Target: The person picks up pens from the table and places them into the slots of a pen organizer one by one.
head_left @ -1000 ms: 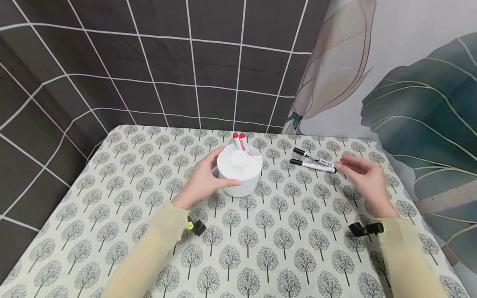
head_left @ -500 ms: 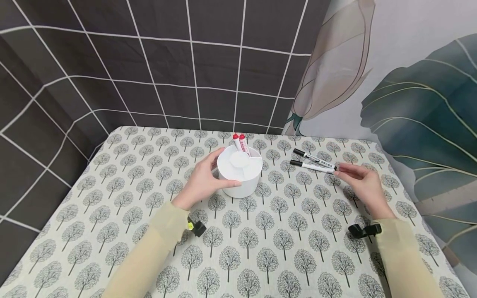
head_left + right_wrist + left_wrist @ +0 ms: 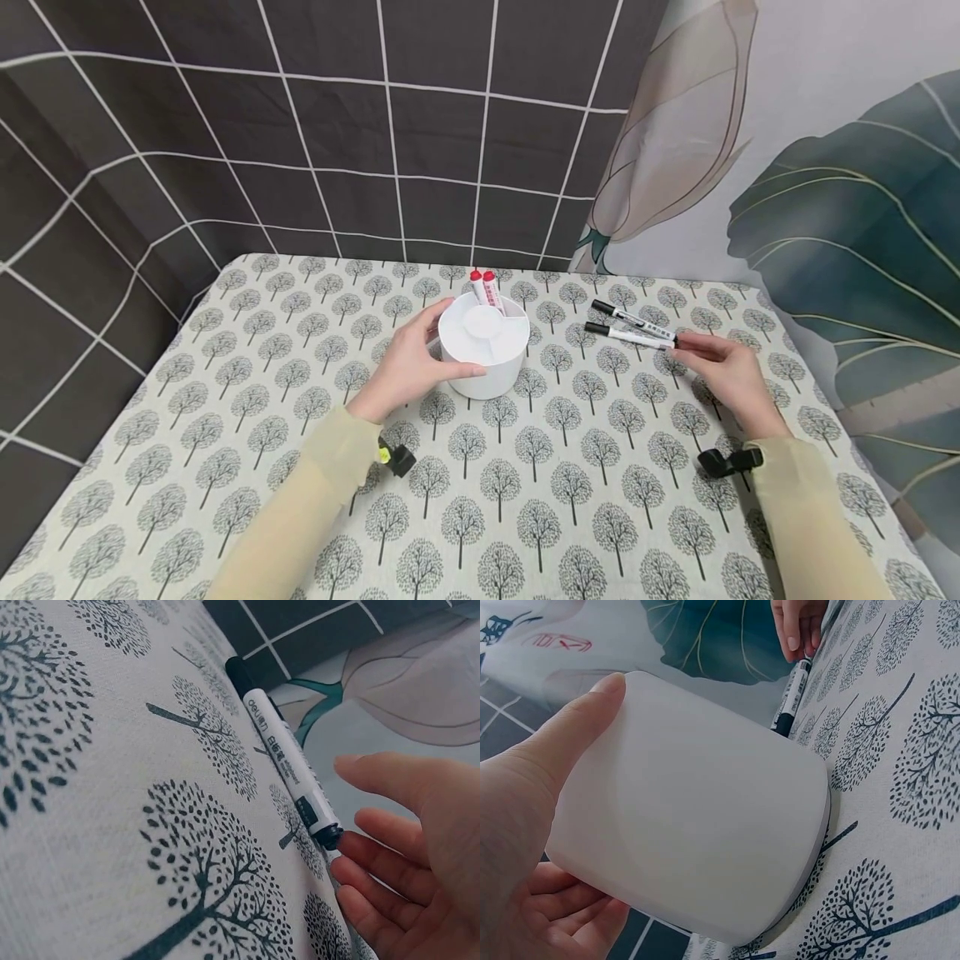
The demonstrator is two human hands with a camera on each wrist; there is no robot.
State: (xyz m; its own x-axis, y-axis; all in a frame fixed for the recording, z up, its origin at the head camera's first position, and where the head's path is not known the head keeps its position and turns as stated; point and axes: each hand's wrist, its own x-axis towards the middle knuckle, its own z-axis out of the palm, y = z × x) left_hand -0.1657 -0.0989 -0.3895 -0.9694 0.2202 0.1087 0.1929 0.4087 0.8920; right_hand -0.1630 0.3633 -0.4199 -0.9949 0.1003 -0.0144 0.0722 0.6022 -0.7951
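Observation:
My left hand (image 3: 407, 364) grips a white round pen holder (image 3: 491, 381), thumb across its near side and fingers round the left. In the left wrist view the holder's smooth wall (image 3: 697, 810) fills the middle. Two red-capped markers (image 3: 492, 288) stand tilted in its back compartment. To the right, two black-capped whiteboard markers (image 3: 633, 337) lie side by side, caps to the left. My right hand (image 3: 723, 371) is at their right ends. In the right wrist view, fingertips reach the end of a marker (image 3: 283, 754), while the thumb (image 3: 375, 776) stays apart from it.
A tree-patterned cloth (image 3: 465, 517) covers the table. Behind it hangs a dark curtain with white grid lines (image 3: 315, 125). On the right is a pale curtain with large leaf and flower prints (image 3: 885, 208).
My right hand has moved slightly left, its fingertips coming up to the ends of the black-capped markers. My left hand and the pen holder have stayed in place.

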